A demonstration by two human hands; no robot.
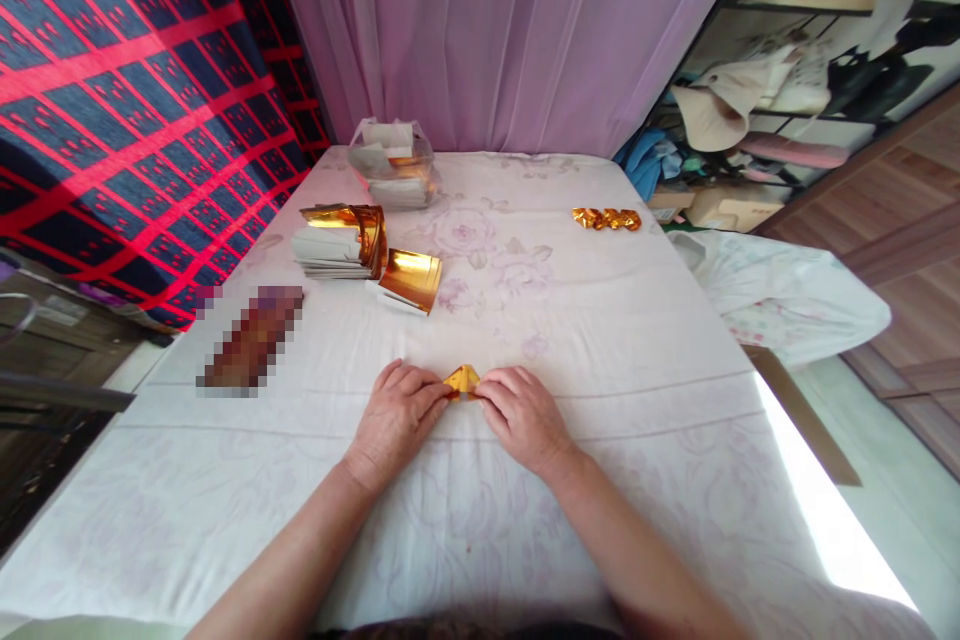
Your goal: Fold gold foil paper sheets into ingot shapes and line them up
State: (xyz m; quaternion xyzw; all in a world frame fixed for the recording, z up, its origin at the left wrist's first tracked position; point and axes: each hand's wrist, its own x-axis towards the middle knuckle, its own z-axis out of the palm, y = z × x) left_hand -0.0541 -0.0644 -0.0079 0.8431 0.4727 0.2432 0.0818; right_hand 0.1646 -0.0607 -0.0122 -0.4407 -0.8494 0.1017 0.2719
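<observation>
A small folded piece of gold foil paper (463,380) lies on the white flowered tablecloth (600,320) near the front middle. My left hand (397,420) pinches its left side and my right hand (521,415) pinches its right side, fingertips pressing it down on the cloth. Only the pointed top of the paper shows between my fingers.
A stack of gold and white sheets (341,240) sits at the left, a loose gold sheet (411,278) beside it. Behind it stands a clear bag of sheets (394,165). Several folded gold pieces (606,218) lie at the far right. A blurred object (251,338) lies at the left.
</observation>
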